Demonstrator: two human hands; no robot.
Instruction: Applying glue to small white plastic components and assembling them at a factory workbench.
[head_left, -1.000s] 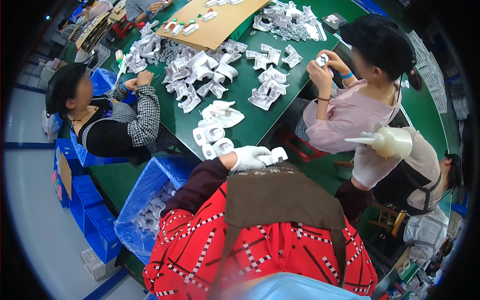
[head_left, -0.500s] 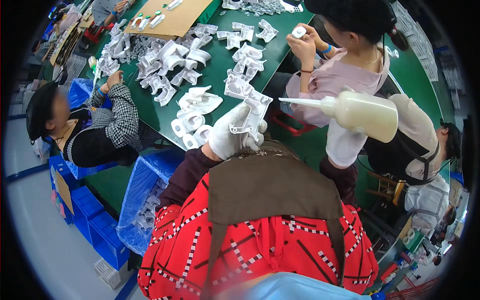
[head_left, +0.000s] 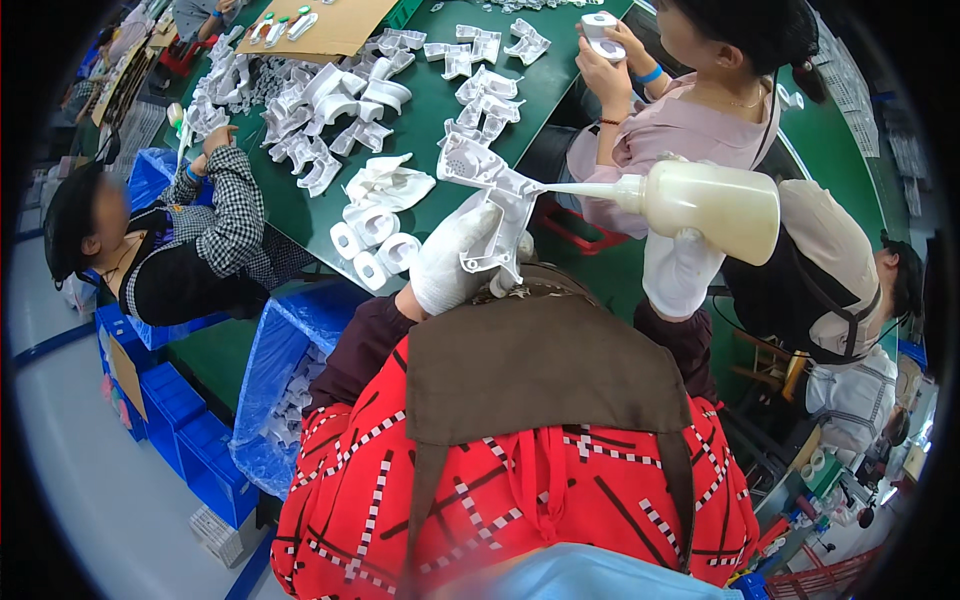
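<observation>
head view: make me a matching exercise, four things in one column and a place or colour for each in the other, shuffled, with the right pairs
1. squeeze bottle
2. white molded shell by the nozzle tip
3. apron
4. cardboard sheet

A. brown, over red clothing
B. gloved left hand
C. tan, small parts on top
D. gloved right hand

Pairs: 1-D, 2-B, 3-A, 4-C

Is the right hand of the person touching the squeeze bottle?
Touching. The head view shows the gloved right hand holding the squeeze bottle, a fingertip against its lower side.
</observation>
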